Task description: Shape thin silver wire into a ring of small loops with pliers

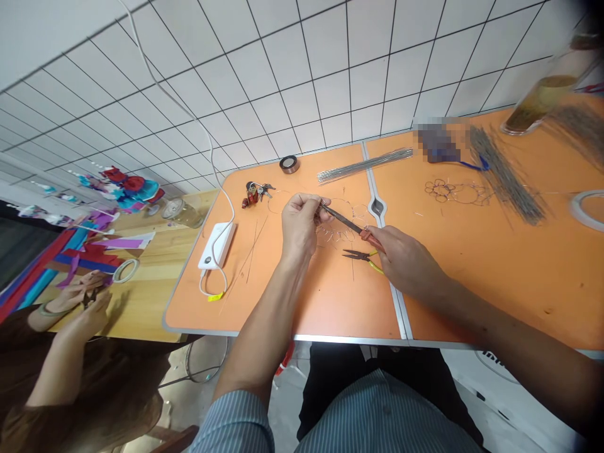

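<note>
My right hand (408, 261) is wrapped round the red handle of a tool with a long, slim dark metal shaft (343, 219). Its kind is not clear. The tip meets the fingers of my left hand (301, 226), which are closed in a pinch. What they pinch is mostly hidden, but thin wire loops (337, 234) show just beyond them, under the shaft. Small pliers with yellow handles (361, 255) lie on the orange table (340, 308), slightly open, close to my right fingers.
Black tape (289, 165), keys (262, 190) and a white power strip (217, 246) lie left. Wire bundles (365, 165) (507, 176), wire flower shapes (457, 192) and a tilted-looking cup (538, 104) are behind and right. A co-worker's hands (89, 302) work over the wooden table (155, 289).
</note>
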`<state>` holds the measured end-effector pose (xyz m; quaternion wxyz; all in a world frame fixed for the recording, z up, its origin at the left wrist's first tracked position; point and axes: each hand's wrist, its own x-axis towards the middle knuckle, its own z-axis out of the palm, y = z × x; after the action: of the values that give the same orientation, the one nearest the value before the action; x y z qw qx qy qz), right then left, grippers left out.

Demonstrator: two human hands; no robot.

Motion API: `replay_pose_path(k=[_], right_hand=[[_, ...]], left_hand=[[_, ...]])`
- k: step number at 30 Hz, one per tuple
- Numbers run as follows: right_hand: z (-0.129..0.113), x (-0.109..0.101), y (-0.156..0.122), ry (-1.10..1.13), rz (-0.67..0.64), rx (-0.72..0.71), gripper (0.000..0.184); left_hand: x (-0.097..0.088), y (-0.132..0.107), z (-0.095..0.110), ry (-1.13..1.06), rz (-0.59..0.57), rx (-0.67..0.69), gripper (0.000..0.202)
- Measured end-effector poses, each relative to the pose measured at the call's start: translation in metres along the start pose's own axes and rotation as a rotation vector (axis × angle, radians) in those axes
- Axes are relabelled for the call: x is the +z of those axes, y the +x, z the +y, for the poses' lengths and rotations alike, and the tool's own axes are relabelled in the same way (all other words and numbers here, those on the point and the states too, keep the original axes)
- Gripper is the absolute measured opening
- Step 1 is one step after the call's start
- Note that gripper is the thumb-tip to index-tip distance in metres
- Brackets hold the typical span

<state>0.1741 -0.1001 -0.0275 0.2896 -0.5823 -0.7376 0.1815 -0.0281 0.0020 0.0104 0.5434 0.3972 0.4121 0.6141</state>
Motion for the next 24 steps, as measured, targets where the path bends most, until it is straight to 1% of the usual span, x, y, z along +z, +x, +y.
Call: replay_pose_path(k=[5,14,20,24], right_hand=[[-0.0025,-0.0016,-0.0025,-0.122,0.015,0.002,0.037],[-0.0013,0.0027,-0.0021,-0.224,0.023,0.006,0.037],[-0.0031,0.0019,-0.0013,-0.205,0.018,0.016,0.039],[-0.0041,0.0000,-0.0007,-0.106,-0.008,0.049,0.038]], left_hand=[[0.0004,0.0002,0.0005,0.017,0.013,-0.007,0.017],[0.0006,0.0002,0.0004,0.029,0.015,-0.011,0.019],[0.0008,0.0000,0.0004,0.004,0.005,-0.013,0.017],[0.0008,-0.0001,0.0001,0.007,0.004,-0.012,0.019]])
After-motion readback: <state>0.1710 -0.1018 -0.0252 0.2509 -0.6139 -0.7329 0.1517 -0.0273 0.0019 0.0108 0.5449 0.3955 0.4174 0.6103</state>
